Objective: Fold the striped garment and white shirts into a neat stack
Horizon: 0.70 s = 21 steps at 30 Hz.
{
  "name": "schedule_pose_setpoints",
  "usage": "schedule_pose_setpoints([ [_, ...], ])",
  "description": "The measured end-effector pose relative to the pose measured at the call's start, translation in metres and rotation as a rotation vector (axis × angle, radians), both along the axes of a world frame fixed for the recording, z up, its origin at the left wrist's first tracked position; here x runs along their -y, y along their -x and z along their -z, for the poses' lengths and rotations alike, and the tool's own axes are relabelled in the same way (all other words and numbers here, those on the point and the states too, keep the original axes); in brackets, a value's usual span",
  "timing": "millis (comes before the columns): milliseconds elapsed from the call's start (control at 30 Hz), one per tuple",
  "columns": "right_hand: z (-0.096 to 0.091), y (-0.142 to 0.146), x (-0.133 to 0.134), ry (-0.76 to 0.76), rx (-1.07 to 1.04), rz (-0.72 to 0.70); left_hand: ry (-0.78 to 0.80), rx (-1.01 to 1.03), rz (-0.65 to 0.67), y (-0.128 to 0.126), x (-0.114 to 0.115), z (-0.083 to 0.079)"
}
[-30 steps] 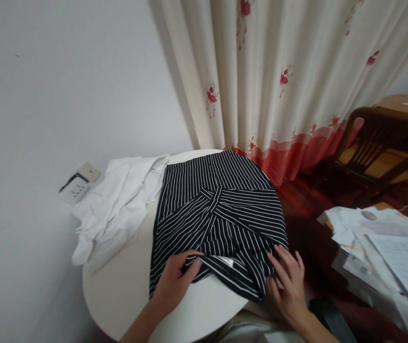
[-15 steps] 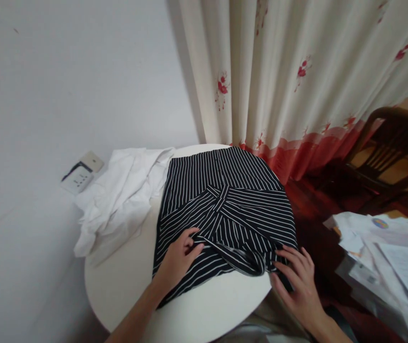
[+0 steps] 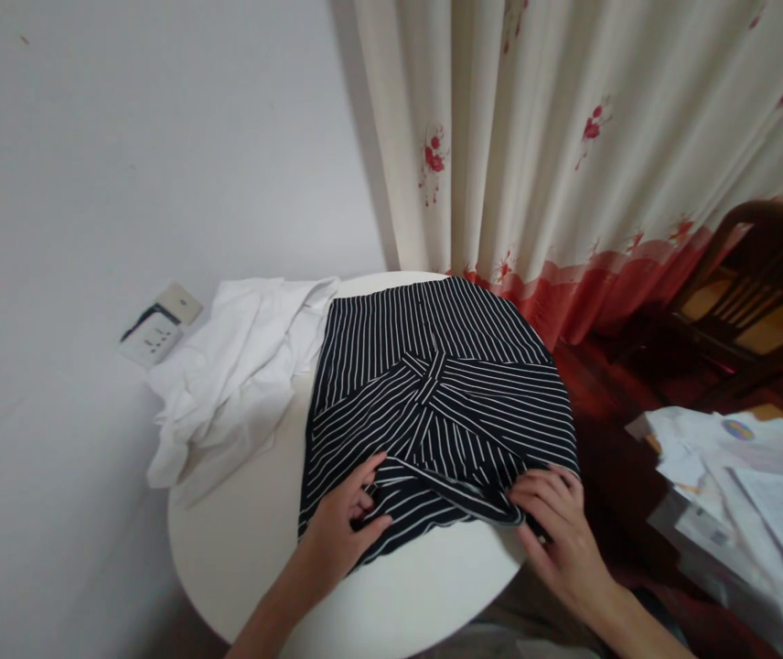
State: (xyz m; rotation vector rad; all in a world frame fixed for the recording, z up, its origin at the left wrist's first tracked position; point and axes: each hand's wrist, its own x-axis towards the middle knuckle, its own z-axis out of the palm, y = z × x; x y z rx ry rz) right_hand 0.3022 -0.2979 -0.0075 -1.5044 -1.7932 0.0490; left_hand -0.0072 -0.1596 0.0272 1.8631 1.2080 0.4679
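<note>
Half-open hands (image 3: 337, 529) (image 3: 562, 523) at striped garment (image 3: 378, 412)

The left hand (image 3: 333, 529) has released its pinch on the striped garment (image 3: 378, 343), fingers now parted.

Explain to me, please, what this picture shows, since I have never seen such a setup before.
No machine is at work here, only a person's bare left hand and right hand, seen by one camera worn on the head that looks forward and down. On the round white table lies a dark striped garment, with a rumpled white cloth beside it. The left hand is open at the garment's near edge; the right hand touches the near right corner, and whether its grip is closed on the fabric is hard to tell.
</note>
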Motion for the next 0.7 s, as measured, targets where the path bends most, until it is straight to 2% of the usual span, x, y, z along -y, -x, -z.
schedule_pose_setpoints([
  [133, -0.014, -0.007, -0.017, 0.216, -0.226, 0.025, 0.067, 0.047, 0.048, 0.002, -0.003, -0.010],
  [233, -0.024, -0.016, -0.035, 0.375, -0.312, 0.108, 0.079, 0.066, 0.047, 0.000, -0.008, -0.013],
  [300, -0.026, -0.022, -0.043, 0.367, -0.283, 0.206, 0.040, 0.045, 0.037, 0.000, -0.012, -0.012],
  [367, -0.023, -0.030, -0.040, 0.271, -0.246, 0.265, -0.012, 0.021, 0.020, 0.003, -0.013, -0.010],
  [500, 0.001, -0.052, -0.002, 0.063, -0.160, 0.225, -0.093, -0.009, -0.039, 0.028, -0.004, -0.007],
  [600, 0.031, -0.066, 0.033, 0.016, -0.008, 0.235, -0.204, -0.088, -0.029, 0.054, 0.006, -0.003],
  [700, 0.061, -0.068, 0.047, -0.008, 0.119, 0.307, -0.364, -0.191, 0.032, 0.074, 0.014, 0.010],
])
